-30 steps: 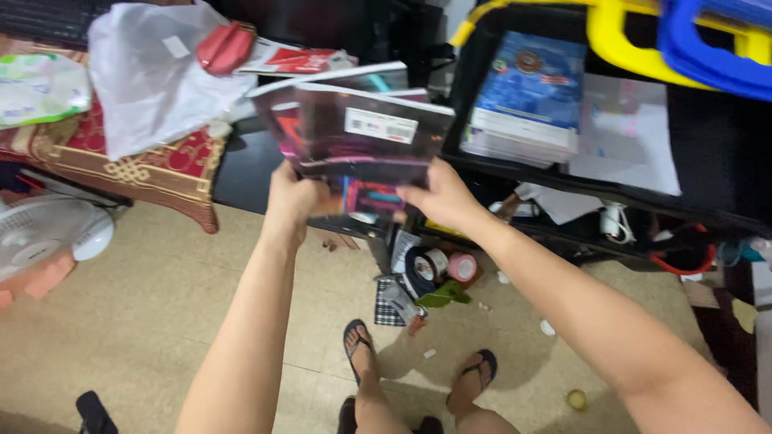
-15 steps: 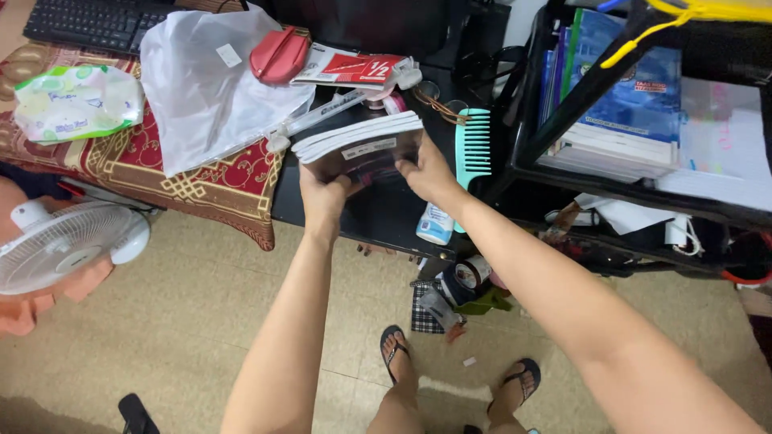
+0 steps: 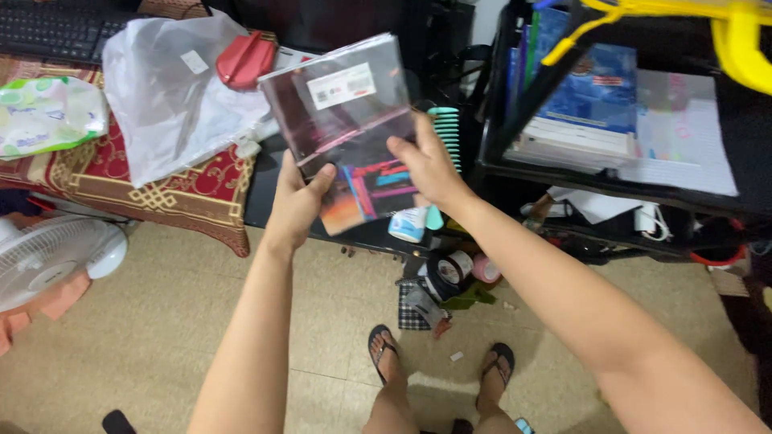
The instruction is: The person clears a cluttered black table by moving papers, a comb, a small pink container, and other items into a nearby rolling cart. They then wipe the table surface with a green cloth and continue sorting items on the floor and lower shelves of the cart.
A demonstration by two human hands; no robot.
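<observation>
A black desk (image 3: pixel 265 189) carries a patterned red cloth (image 3: pixel 173 189), white bag (image 3: pixel 165 104) and teal comb (image 3: pixel 447 137).

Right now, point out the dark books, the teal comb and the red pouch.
dark books (image 3: pixel 342 112), head view, on the top cover.
teal comb (image 3: pixel 446 133), head view, on its teeth.
red pouch (image 3: pixel 245 59), head view, on its middle.

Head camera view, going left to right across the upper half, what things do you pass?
Green-and-white packet → white plastic bag → red pouch → dark books held by left hand and right hand → teal comb → blue book stack → yellow plastic frame.
</observation>
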